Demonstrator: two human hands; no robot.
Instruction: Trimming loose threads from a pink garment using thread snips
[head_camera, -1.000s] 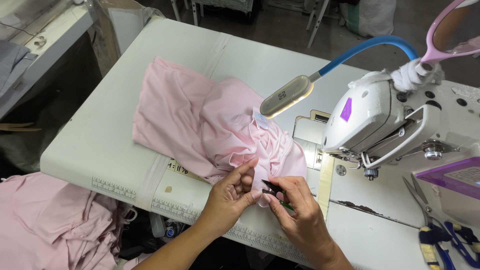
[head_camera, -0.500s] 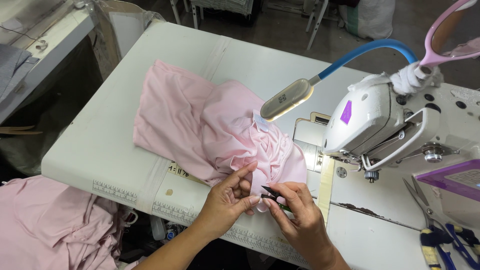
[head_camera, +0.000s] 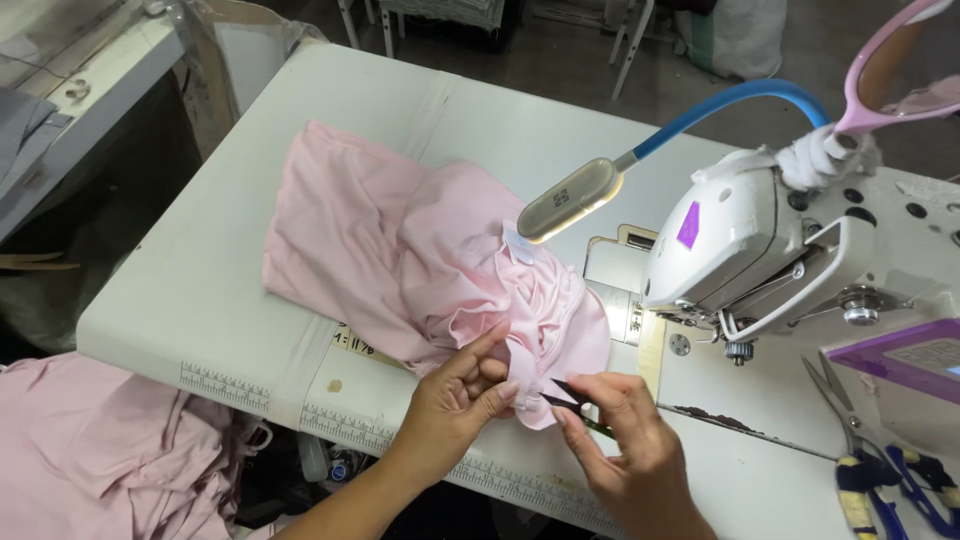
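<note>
I see through one head-worn camera, looking steeply down and close over the near edge of the sewing table (head_camera: 200, 300).

L hand (head_camera: 455, 395) pinched the hem of a pink garment (head_camera: 420, 260) on the white sewing table (head_camera: 180, 300); R hand (head_camera: 625, 440) held small thread snips (head_camera: 568, 395) w/ blades at the fabric edge. Sewing machine (head_camera: 760, 240) & its lamp (head_camera: 570, 198) stood just beside, more pink cloth (head_camera: 110, 450) lower left.

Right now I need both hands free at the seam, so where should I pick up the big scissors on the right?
Take the scissors by their wrapped handle loops, coming from the near edge of the table; the blades point away toward the sewing machine, so the handles face you.
</note>
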